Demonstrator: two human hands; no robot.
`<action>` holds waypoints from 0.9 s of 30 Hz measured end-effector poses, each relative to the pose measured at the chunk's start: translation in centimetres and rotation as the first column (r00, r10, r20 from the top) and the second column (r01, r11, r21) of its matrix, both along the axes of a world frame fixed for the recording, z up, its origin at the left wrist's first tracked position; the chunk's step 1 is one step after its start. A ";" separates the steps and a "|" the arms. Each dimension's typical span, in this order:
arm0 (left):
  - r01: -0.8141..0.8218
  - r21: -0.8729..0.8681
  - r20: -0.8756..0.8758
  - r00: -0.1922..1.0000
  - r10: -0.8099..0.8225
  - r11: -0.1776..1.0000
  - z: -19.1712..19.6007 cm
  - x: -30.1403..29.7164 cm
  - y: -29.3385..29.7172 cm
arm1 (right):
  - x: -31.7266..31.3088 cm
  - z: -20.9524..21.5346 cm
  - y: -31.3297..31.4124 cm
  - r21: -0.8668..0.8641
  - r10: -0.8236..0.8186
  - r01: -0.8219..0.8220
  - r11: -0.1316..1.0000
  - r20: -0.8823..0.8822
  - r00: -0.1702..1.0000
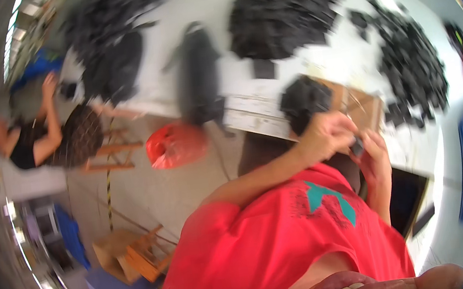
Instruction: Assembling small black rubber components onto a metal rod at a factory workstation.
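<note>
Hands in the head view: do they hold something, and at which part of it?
Both hands meet on a small dark piece. The left hand grips its upper side, the right hand its lower side; motion blur hides what the piece is.

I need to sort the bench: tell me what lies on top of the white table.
On the white table lie several heaps of black pieces, one long dark bundle and a small black heap near the hands. Whatever lies under the heaps is covered.
</note>
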State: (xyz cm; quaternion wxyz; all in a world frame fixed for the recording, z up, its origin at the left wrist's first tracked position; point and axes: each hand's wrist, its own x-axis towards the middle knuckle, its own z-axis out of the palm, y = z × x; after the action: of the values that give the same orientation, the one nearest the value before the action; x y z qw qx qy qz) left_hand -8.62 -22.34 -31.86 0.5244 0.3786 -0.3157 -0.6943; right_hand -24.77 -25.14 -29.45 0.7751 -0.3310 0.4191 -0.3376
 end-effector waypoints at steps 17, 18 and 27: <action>-0.027 0.182 -0.447 0.888 0.108 0.983 2.0 -0.4 -6.6 | 0.0 -0.5 -7.6 -0.120 0.076 -0.051 0.992 0.220 0.972; -0.030 0.160 -0.429 0.898 0.097 0.987 1.7 -0.3 -6.4 | 0.1 -0.7 -7.6 -0.164 0.108 -0.072 0.984 0.223 0.969; 0.050 0.244 -0.557 0.825 0.098 0.968 2.0 0.1 -6.8 | 0.5 0.1 -8.9 -0.249 0.189 -0.171 0.953 0.049 0.981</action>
State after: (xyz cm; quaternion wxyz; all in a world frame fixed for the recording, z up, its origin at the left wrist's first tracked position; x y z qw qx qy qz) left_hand -8.50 -29.18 -29.91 0.5514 0.2228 -0.0525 -0.8022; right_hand -24.32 -34.04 -29.39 0.7707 -0.4480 0.3143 -0.3263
